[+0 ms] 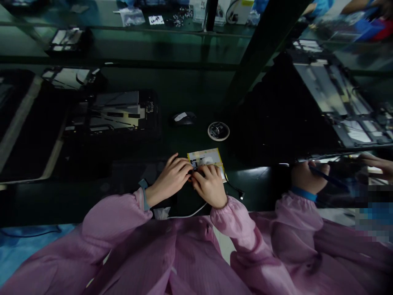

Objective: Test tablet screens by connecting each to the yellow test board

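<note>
A flat silver battery pack (211, 155) with yellow edging lies on the dark bench in front of me. My left hand (173, 177) comes at its left edge, fingers curled and closed on that side. Across the pack's near part, my right hand (211, 186) is closed too, its thumb and fingertips meeting those of the left. The fingers cover the near left corner, so the exact spot they grip is hidden. A dark cable with a small plug (241, 194) runs out at the pack's right side.
A computer mouse (184, 119) and a round dish (218, 131) of small parts stand beyond the pack. Opened tablet-like devices (123, 110) lie left; a device stack (331, 90) rises right. At right, a co-worker's hand (310, 176) holds a blue tool. A white cable (190, 214) crosses the near edge.
</note>
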A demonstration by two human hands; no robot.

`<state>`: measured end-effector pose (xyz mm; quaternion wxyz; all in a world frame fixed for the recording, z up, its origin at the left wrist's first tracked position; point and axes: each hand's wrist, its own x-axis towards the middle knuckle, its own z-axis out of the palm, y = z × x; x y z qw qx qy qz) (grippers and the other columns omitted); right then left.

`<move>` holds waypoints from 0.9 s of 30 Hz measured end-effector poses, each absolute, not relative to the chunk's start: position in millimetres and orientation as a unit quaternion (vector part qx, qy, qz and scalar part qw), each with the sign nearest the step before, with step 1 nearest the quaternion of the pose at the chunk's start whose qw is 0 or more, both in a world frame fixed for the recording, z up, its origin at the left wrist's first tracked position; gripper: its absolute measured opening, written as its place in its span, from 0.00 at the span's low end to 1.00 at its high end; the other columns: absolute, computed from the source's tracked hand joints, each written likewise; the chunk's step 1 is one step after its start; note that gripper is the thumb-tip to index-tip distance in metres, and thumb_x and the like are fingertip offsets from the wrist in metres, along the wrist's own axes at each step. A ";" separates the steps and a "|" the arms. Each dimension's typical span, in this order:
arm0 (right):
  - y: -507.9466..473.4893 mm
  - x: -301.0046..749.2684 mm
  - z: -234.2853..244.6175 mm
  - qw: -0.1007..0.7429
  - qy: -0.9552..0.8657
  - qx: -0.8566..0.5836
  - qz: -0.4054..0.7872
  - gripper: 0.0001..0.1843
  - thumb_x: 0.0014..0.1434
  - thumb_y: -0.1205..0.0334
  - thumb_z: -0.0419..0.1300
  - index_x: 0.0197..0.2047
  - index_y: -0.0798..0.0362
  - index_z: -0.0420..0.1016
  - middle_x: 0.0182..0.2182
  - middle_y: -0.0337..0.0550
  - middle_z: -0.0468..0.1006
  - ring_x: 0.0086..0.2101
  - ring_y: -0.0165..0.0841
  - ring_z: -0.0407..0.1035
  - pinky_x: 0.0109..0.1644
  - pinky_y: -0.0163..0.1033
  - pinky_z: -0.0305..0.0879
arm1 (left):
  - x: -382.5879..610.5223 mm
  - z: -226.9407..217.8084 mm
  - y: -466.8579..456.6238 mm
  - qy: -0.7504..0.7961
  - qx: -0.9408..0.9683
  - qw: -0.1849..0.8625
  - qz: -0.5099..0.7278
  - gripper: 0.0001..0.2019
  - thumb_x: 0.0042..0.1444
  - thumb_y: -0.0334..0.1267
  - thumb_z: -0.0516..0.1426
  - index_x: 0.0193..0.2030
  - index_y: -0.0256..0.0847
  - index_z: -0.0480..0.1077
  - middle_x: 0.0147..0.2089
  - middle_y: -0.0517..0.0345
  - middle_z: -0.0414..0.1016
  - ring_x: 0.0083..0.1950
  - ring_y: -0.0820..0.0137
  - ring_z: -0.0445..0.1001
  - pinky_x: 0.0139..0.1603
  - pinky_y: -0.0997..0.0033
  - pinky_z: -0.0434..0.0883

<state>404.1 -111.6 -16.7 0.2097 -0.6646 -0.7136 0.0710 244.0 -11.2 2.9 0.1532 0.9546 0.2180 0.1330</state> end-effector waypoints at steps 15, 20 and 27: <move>-198.0 435.3 -14.7 0.176 -0.605 -0.775 0.050 0.17 0.64 0.55 0.54 0.53 0.53 0.70 0.41 0.50 0.75 0.42 0.42 0.64 0.44 0.46 0.61 | 239.8 18.6 -48.1 0.146 0.933 0.322 0.075 0.09 0.65 0.35 0.51 0.43 0.41 0.73 0.45 0.56 0.73 0.48 0.69 0.72 0.51 0.67 0.70; -194.4 425.5 -21.1 0.190 -0.615 -0.762 0.075 0.13 0.66 0.59 0.52 0.50 0.54 0.71 0.38 0.48 0.75 0.40 0.41 0.65 0.42 0.44 0.60 | 242.9 22.6 -46.8 0.121 0.900 0.406 0.107 0.10 0.65 0.36 0.51 0.46 0.42 0.73 0.48 0.58 0.77 0.51 0.70 0.74 0.53 0.69 0.70; -172.8 417.0 -16.3 0.310 -0.576 -0.753 0.073 0.09 0.66 0.64 0.51 0.44 0.53 0.72 0.42 0.49 0.74 0.43 0.38 0.65 0.47 0.41 0.62 | 245.3 14.9 -59.2 0.200 0.925 0.314 0.077 0.10 0.64 0.36 0.52 0.47 0.40 0.72 0.46 0.54 0.78 0.47 0.65 0.76 0.49 0.65 0.72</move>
